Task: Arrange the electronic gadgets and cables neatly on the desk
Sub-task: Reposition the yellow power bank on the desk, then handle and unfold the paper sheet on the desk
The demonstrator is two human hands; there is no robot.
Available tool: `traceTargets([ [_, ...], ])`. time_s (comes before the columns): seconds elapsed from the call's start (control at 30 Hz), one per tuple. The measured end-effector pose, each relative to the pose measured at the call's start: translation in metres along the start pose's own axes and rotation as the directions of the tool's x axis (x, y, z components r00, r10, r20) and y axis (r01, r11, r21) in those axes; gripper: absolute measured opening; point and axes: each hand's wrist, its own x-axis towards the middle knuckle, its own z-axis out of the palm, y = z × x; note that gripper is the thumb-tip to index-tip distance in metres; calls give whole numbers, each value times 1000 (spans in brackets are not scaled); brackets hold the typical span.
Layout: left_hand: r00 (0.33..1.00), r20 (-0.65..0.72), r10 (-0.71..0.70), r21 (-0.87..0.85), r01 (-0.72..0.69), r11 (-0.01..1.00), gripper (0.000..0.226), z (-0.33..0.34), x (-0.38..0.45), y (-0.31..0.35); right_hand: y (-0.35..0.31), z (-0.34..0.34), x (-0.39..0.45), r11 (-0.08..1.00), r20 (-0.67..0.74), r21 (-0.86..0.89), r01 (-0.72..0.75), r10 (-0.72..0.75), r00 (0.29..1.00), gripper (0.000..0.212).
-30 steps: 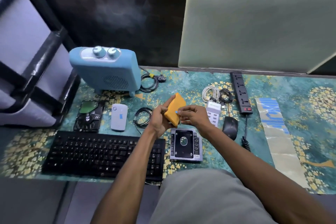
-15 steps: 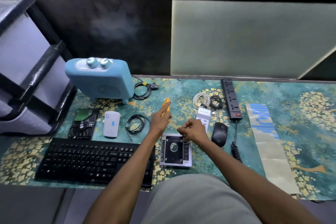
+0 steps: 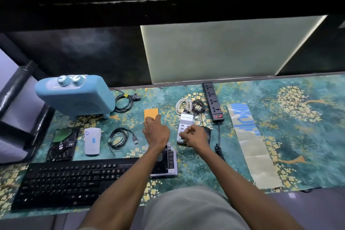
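Note:
An orange flat gadget lies on the patterned desk mat, in the middle behind my hands. My left hand holds its near end, fingers over the lower edge and thumb at its right side. Curled and holding nothing, my right hand hovers over the near end of a white USB hub, covering part of a black mouse. A silver drive caddy lies under my left forearm. Coiled white cable and black cable sit behind the hub.
A blue heater with its coiled cord stands at back left. A bare hard drive, a white device and a black USB cable lie behind the keyboard. A power strip and a foil strip lie right.
My right hand let go of the orange gadget. My left hand carried it forward and laid it flat on the mat. My right hand moved over the USB hub.

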Motion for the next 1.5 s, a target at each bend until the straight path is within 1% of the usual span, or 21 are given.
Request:
traceTargets([
  [0.1,995,29,94,-93,-91,991,43,20,-18,35,13,-29,2,999,-141,10,-35,36,989,19],
  [0.17,990,57,127,-123,-120,985,39,36,-32,66,24,-57,3,996,-264,38,-74,82,961,16],
  [0.27,969,119,216,-176,-193,965,31,60,-50,107,40,-99,1,984,-363,133,-123,163,917,12],
  [0.33,917,216,335,-262,-276,925,27,81,-58,137,54,-129,1,978,-427,153,-140,193,884,10],
  [0.4,821,387,420,-288,-326,901,31,98,-64,163,70,-155,3,981,-479,129,-143,188,857,10],
  [0.47,738,523,425,-256,-339,905,29,115,-70,187,84,-178,5,981,-507,90,-170,193,840,16],
  [0.53,750,553,363,-247,-268,931,10,128,-77,206,97,-200,8,977,-518,30,-210,195,833,27],
  [0.6,791,546,276,-245,-165,955,17,141,-80,215,106,-217,12,966,-495,-5,-257,221,840,40],
  [0.67,817,549,178,-287,-17,958,21,150,-77,220,112,-226,20,953,-434,21,-302,281,856,54],
  [0.73,807,582,98,-386,168,907,27,155,-76,221,117,-229,27,948,-359,47,-314,310,881,66],
  [0.83,772,634,35,-454,335,826,39,158,-74,217,120,-228,32,945,-299,76,-318,326,897,74],
  [0.9,754,657,3,-466,403,788,38,162,-70,216,124,-229,31,938,-260,128,-323,346,902,68],
  [0.97,718,695,25,-498,457,737,26,161,-67,209,125,-223,27,945,-248,150,-289,319,915,55],
  [1.0,668,742,55,-478,471,741,28,175,-80,230,143,-242,22,926,-269,234,-295,353,896,49],
  [1.03,634,772,47,-463,510,725,29,175,-83,235,147,-244,22,927,-290,249,-280,347,892,43],
  [1.1,606,794,50,-472,563,678,13,168,-85,236,146,-238,19,947,-329,218,-235,298,896,34],
  [1.17,597,801,37,-478,601,641,2,168,-83,237,141,-237,19,961,-371,177,-211,263,891,31],
  [1.27,592,805,31,-483,625,614,2,169,-82,231,137,-229,16,982,-405,102,-159,186,895,28],
  [1.33,576,816,51,-486,635,600,4,168,-85,231,139,-226,12,984,-413,121,-132,171,894,25],
  [1.4,564,822,83,-490,625,607,3,167,-85,232,140,-226,12,984,-416,138,-115,163,895,22],
  [1.5,565,816,118,-489,567,663,14,166,-83,231,137,-225,9,987,-437,147,-65,124,891,18],
])
